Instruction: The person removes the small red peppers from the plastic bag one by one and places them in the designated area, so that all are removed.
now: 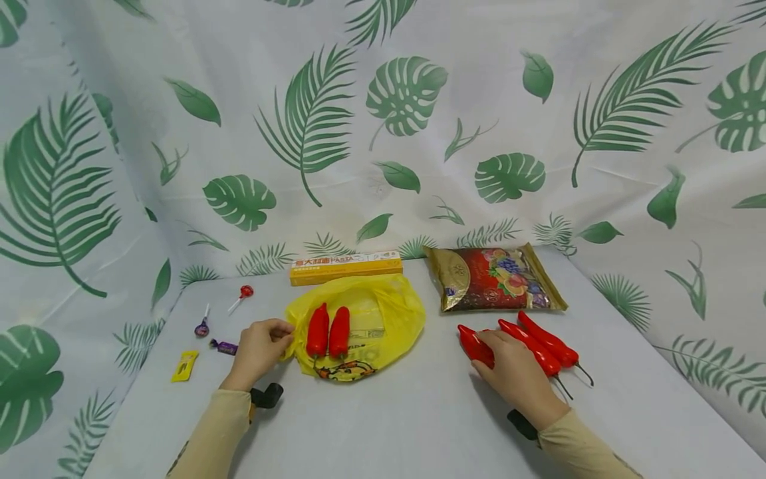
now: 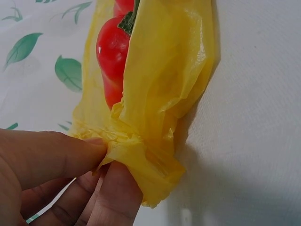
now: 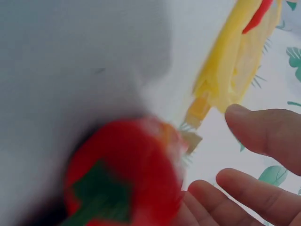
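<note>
Left hand (image 1: 261, 349) pinches the gathered edge of a yellow bag (image 1: 397, 309) between thumb and fingers. 2 red peppers (image 1: 317, 332) lie side by side at the bag's opening. Right hand (image 1: 514, 369) is over another pepper (image 1: 475, 346), thumb and fingers apart; cannot tell whether they touch it. 2 long peppers (image 1: 549, 340) lie just beyond, near a shiny packet (image 1: 469, 283). Pasta box (image 1: 347, 269) stands behind the bag.

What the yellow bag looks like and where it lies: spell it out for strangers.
On the white table, find the pasta box at the back. In front lies the crinkled yellow bag, the left hand pinching its edge. It alone bears two red peppers.
</note>
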`<state>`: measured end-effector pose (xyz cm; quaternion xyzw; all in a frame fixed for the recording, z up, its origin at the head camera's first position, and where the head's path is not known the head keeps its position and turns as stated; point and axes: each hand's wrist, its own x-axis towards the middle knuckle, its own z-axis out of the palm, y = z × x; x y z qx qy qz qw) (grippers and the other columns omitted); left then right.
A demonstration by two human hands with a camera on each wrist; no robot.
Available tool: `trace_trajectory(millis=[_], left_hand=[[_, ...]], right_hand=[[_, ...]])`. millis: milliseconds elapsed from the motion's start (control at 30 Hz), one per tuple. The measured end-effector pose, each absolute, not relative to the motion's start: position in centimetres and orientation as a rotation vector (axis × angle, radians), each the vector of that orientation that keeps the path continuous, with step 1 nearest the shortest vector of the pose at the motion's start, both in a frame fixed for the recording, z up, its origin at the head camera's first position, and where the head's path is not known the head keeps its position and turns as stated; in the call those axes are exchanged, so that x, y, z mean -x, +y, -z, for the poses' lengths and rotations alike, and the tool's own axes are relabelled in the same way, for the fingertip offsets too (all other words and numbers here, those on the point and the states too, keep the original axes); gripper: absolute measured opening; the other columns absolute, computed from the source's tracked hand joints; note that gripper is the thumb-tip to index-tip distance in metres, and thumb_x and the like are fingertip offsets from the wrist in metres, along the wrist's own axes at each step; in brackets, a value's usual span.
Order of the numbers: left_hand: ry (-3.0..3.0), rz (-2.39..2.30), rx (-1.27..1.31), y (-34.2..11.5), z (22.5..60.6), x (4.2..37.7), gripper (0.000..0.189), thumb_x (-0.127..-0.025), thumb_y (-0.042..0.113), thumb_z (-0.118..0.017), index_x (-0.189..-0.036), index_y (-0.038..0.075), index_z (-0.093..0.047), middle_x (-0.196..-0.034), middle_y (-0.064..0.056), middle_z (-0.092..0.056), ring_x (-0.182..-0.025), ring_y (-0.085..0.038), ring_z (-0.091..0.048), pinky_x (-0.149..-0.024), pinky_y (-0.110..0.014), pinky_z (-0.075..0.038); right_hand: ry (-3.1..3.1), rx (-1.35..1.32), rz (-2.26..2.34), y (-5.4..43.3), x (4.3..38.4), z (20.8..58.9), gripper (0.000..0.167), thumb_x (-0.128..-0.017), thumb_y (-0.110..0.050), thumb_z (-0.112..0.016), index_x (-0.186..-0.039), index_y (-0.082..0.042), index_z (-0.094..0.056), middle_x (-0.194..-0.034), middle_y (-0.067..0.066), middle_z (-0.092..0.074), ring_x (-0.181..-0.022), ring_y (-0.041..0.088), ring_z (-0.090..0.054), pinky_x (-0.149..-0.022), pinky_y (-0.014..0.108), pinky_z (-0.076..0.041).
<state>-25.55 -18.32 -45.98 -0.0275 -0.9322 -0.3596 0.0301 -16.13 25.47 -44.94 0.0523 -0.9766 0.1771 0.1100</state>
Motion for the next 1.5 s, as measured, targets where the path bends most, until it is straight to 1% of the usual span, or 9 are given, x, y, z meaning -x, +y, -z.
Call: trace_trajectory(millis=[200,333,433,533,800,1000,1167,1333,1500], left_hand=[[-2.868,1.128,0.082,-18.4,45.8,25.6,0.012,-0.095,0.012,-0.074,-0.104,0.006,-0.077,-0.094,-0.009,-0.077,-0.075,-0.015,-0.063,-0.065,-0.023,-0.053],[-2.859,1.135,0.087,-18.5,45.7,25.7,0.012,-0.094,0.012,-0.074,-0.104,0.005,-0.077,-0.094,-0.009,-0.077,-0.077,-0.015,-0.064,-0.066,-0.023,-0.053],[-2.847,1.140,0.092,-18.6,45.7,25.7,0.012,-0.093,0.010,-0.074,-0.103,0.004,-0.077,-0.093,-0.010,-0.077,-0.076,-0.015,-0.064,-0.065,-0.022,-0.053],[-2.837,1.150,0.102,-18.6,45.8,25.8,0.013,-0.093,0.010,-0.074,-0.103,0.003,-0.077,-0.092,-0.010,-0.077,-0.075,-0.015,-0.064,-0.064,-0.022,-0.052],[-2.821,1.152,0.108,-18.7,46.0,26.1,0.012,-0.093,0.009,-0.074,-0.102,0.004,-0.077,-0.091,-0.009,-0.077,-0.073,-0.013,-0.064,-0.063,-0.022,-0.052],[-2.827,1.178,0.088,-18.8,46.1,26.0,0.012,-0.093,0.010,-0.074,-0.103,0.005,-0.077,-0.091,-0.008,-0.077,-0.072,-0.013,-0.063,-0.062,-0.023,-0.053],[-2.841,1.190,0.062,-18.6,46.2,25.9,0.012,-0.092,0.010,-0.075,-0.103,0.006,-0.077,-0.091,-0.007,-0.076,-0.074,-0.013,-0.063,-0.063,-0.024,-0.054],[-2.849,1.176,0.046,-18.5,46.2,25.9,0.012,-0.092,0.010,-0.075,-0.104,0.006,-0.077,-0.091,-0.007,-0.076,-0.075,-0.014,-0.063,-0.064,-0.024,-0.055],[-2.846,1.170,0.043,-18.6,46.0,26.0,0.012,-0.092,0.009,-0.075,-0.104,0.006,-0.077,-0.091,-0.007,-0.076,-0.074,-0.014,-0.063,-0.063,-0.023,-0.054]], right_hand=[[-2.838,-0.199,-0.671,23.9,17.3,44.7,0.058,-0.082,-0.020,-0.088,-0.133,-0.001,-0.067,-0.129,0.021,-0.071,-0.116,0.040,-0.068,-0.095,0.056,-0.059],[-2.813,-0.277,-0.779,22.0,18.7,44.8,0.054,-0.085,-0.020,-0.085,-0.132,0.000,-0.067,-0.127,0.019,-0.072,-0.106,0.034,-0.071,-0.091,0.051,-0.061],[-2.824,-0.298,-0.878,19.6,20.0,44.9,0.053,-0.087,-0.020,-0.084,-0.133,-0.002,-0.067,-0.128,0.017,-0.072,-0.102,0.031,-0.073,-0.087,0.046,-0.062],[-2.835,-0.310,-0.972,16.8,21.3,45.0,0.053,-0.086,-0.019,-0.085,-0.133,-0.003,-0.067,-0.129,0.015,-0.072,-0.106,0.031,-0.073,-0.089,0.045,-0.062],[-2.817,-0.484,-1.193,9.6,23.9,45.6,0.052,-0.091,-0.023,-0.080,-0.135,0.001,-0.066,-0.133,0.019,-0.070,-0.110,0.034,-0.073,-0.092,0.047,-0.061],[-2.915,-0.371,-1.265,5.5,26.1,46.3,0.060,-0.092,-0.033,-0.080,-0.140,-0.002,-0.062,-0.129,0.013,-0.072,-0.104,0.024,-0.069,-0.094,0.041,-0.061],[-2.975,-0.238,-1.251,3.7,26.8,46.7,0.067,-0.089,-0.036,-0.083,-0.141,0.000,-0.061,-0.130,0.015,-0.071,-0.107,0.025,-0.067,-0.097,0.043,-0.060],[-2.945,-0.213,-1.257,3.0,27.0,46.5,0.061,-0.088,-0.026,-0.084,-0.139,0.001,-0.063,-0.132,0.016,-0.071,-0.114,0.029,-0.067,-0.099,0.046,-0.059],[-2.908,-0.259,-1.312,3.2,27.0,46.2,0.056,-0.087,-0.020,-0.084,-0.136,0.000,-0.066,-0.128,0.015,-0.072,-0.110,0.027,-0.067,-0.094,0.043,-0.061]])
